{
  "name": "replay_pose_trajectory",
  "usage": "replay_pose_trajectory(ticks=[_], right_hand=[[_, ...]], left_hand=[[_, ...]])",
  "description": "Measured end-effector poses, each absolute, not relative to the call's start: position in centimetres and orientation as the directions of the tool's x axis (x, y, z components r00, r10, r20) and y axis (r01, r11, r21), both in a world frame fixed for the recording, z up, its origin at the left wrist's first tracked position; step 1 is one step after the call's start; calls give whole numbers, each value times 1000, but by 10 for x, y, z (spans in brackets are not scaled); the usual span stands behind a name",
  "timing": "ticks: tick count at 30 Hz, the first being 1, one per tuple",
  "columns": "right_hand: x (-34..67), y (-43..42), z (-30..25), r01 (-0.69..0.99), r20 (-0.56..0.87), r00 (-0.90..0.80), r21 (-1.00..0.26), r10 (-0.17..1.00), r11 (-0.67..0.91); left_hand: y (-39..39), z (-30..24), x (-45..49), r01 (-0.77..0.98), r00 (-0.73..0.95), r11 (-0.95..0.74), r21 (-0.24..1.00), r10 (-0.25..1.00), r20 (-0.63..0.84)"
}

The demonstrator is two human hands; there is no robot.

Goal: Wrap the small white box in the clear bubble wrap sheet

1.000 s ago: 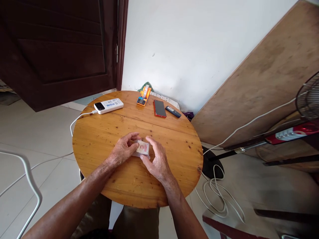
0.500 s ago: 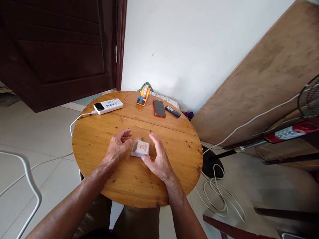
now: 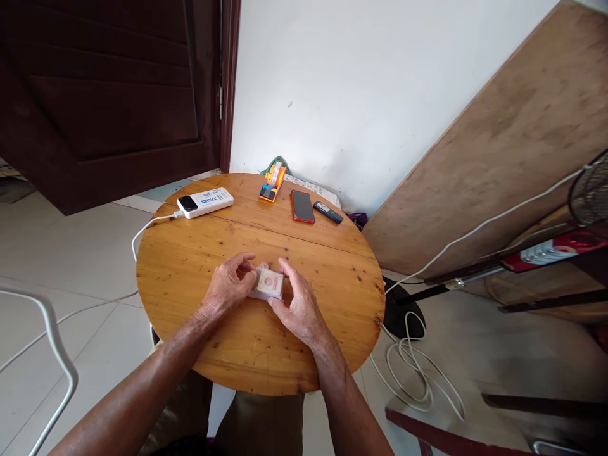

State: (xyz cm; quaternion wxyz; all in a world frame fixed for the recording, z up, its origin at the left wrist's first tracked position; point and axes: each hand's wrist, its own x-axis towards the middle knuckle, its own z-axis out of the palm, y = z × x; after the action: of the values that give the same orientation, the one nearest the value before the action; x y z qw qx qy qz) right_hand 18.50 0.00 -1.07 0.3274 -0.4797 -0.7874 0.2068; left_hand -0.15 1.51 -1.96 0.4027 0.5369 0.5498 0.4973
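Note:
A small square packet [image 3: 270,282], pale with red print and wrapped in clear plastic, lies on the round wooden table [image 3: 256,354]. My left hand [image 3: 228,283] is at its left side, fingers bent and apart from the thumb. The thumb tip overlaps the left edge of the wrapping; whether it presses on it I cannot tell. On the other side, my right hand [image 3: 300,305] is open, with the thumb at the packet's front right corner and the forefinger by its back right corner.
Toward the back of the table are a white power bank [image 3: 206,202] with a cable, an orange tape dispenser [image 3: 272,182], a red-edged phone [image 3: 303,206] and a dark remote-like device [image 3: 328,212]. A white wall stands behind. Coiled white cable [image 3: 413,373] lies on the floor at right.
My left hand has moved right, up to the packet's left edge. My right hand has stayed almost in place, and the packet has turned slightly.

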Motion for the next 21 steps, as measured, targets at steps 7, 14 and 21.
replay_pose_trajectory(ticks=[7,14,21], right_hand=[[188,-2,-3,608,264,-351,-665,898,433],[188,0,-1,587,401,-301,-637,865,499],[185,0,-4,592,478,-262,-606,838,531]], left_hand=[[18,-27,-3,301,-140,-75,951,983,122],[18,-23,-2,308,-169,-47,950,980,104],[17,-27,-1,273,-130,-89,958,983,129]])
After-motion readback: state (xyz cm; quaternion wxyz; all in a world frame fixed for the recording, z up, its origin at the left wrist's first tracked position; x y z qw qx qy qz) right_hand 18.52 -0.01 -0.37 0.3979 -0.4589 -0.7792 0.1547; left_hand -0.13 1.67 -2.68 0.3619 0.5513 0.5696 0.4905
